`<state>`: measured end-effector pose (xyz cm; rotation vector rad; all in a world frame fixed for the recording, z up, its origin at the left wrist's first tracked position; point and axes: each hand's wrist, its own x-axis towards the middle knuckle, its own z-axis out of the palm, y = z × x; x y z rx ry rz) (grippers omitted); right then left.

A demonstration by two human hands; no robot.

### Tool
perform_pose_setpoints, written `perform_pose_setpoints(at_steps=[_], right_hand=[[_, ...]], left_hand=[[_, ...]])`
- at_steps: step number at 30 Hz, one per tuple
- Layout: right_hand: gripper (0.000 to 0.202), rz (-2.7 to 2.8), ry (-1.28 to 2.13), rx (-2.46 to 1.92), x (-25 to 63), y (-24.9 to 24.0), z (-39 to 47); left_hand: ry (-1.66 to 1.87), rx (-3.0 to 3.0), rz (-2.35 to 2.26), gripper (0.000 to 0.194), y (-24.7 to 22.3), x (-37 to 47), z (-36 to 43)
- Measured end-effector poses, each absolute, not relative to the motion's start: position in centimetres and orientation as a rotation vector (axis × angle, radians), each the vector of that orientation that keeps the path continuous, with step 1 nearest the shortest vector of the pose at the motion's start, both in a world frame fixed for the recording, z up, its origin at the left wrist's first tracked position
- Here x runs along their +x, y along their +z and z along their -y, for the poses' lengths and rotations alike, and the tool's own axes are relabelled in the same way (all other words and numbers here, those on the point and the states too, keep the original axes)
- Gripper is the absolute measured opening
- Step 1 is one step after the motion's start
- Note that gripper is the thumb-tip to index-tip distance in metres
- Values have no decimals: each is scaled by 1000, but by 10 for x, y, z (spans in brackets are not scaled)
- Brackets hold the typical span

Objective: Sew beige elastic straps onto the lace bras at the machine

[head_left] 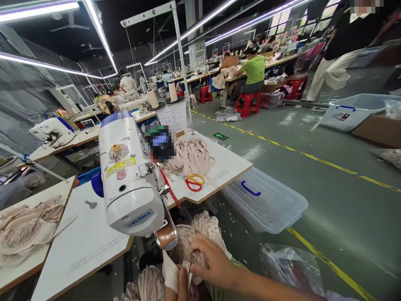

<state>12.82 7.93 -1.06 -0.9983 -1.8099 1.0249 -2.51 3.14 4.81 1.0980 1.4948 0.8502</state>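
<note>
Two bare hands come together low in the view, with a beige fabric piece [171, 272] between them; the right hand [216, 264] reaches in from the right with bent fingers closed on gathered cloth and a narrow strap; the left hand [181, 288], partly cut off by the bottom edge, has its thumb against the same piece, gripping it; the pale flap of the piece stands up on the left hand's far side from the right hand, just below the front end of a white sewing machine [131, 179]; more beige bundles [151, 283] hang or lie beside the left hand, though their support is hidden; beyond the hands, scissors [194, 182] with red and yellow handles rest on the white table [233, 165], near a pile of beige strips [194, 155]; farther off, a person in a green top [254, 69] sits on a red stool [249, 103].
</note>
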Motion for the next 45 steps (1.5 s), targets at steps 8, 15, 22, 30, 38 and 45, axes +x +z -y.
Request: perform_pose_setpoints(at_steps=[8,15,22,30,38,45], right_hand=[[33,2122,1649,-705,144,13,-95],[8,1863,1473,-920,146,4,-90],[31,1626,1786,-1073,124,-2,-80],[32,1218,1918,-1067,111,-6,-78],[25,1344,1826,-1088,115,7,-83],[15,1686,1187,-1134,112,16,-89]], left_hand=[[693,1202,-1413,40,41,-43,-26],[809,1045,-1497,38,38,-48,-31],[967,1082,-1643,40,35,-38,-38],[939,985,-1442,37,35,-40,-33],[1190,481,-1320,40,18,-23,-20],[1324,328,-1400,48,10,-22,-29]])
